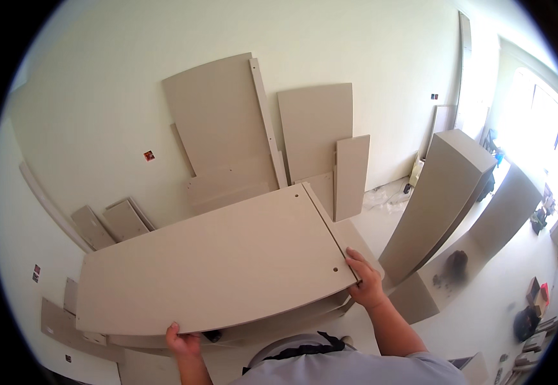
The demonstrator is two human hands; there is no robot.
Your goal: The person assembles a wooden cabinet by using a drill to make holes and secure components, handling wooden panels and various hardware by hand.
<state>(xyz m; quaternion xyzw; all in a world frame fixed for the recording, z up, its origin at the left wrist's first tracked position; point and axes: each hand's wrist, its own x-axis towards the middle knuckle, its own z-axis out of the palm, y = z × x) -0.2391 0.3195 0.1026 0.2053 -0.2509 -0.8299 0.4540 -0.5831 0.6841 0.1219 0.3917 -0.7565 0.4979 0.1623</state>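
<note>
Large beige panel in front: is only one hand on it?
No, the left hand is on the near edge of the large panel, and the right hand grips its right end near the corner.

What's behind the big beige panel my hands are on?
Behind the panel, tall beige boards lean against the wall. The panel covers some boards' lower ends; what's there can't be seen.

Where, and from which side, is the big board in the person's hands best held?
The board seems best held by its edges: left hand from the near side on the long edge, right hand from the right, close to the near corner. It is broad and flat, so the face offers little to grip, while each edge fits inside a curled hand.
</note>
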